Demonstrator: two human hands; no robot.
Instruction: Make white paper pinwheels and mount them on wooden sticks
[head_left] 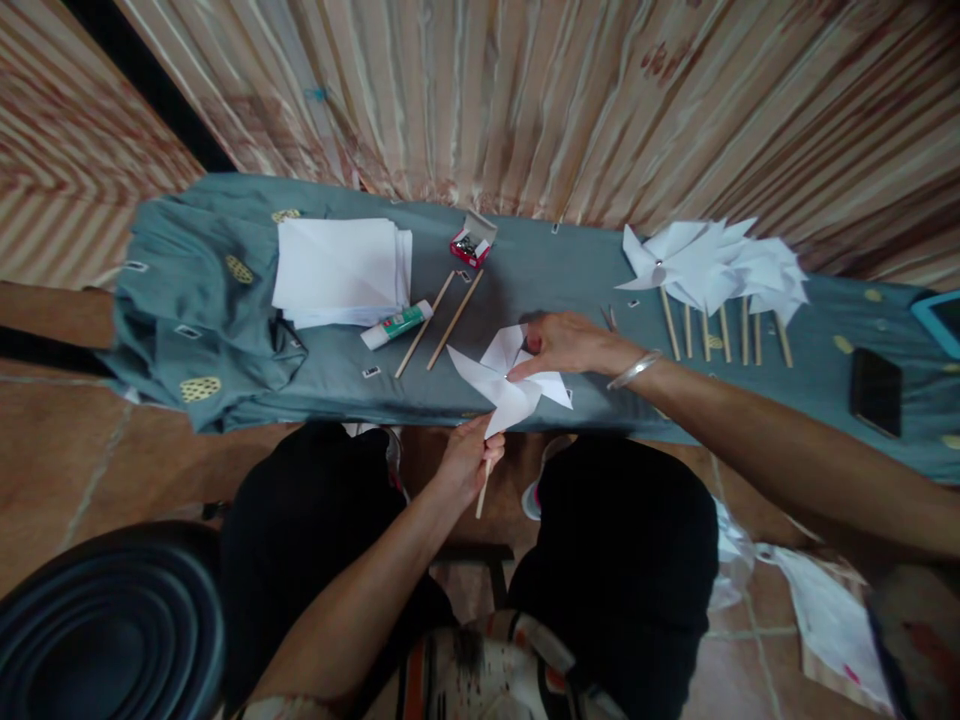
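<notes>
A white paper pinwheel [501, 388] on a thin wooden stick [484, 490] is in front of me, at the near edge of the cloth-covered table. My left hand [471, 452] is closed around the stick just below the paper blades. Over the pinwheel's upper right side, my right hand [559, 345] grips it, the thumb at the centre where a small pin shows; the other fingers are partly hidden behind the blades. Two loose wooden sticks [455, 320] and a glue stick [397, 325] lie to the left of the pinwheel.
A stack of white paper [337, 268] lies at left, with an opened red box of pins [471, 242] beyond the loose sticks. Several finished pinwheels [712, 265] overlap at right. Further right are a dark phone [876, 392] and a blue-edged device [941, 318]. A black stool [112, 630] stands at lower left.
</notes>
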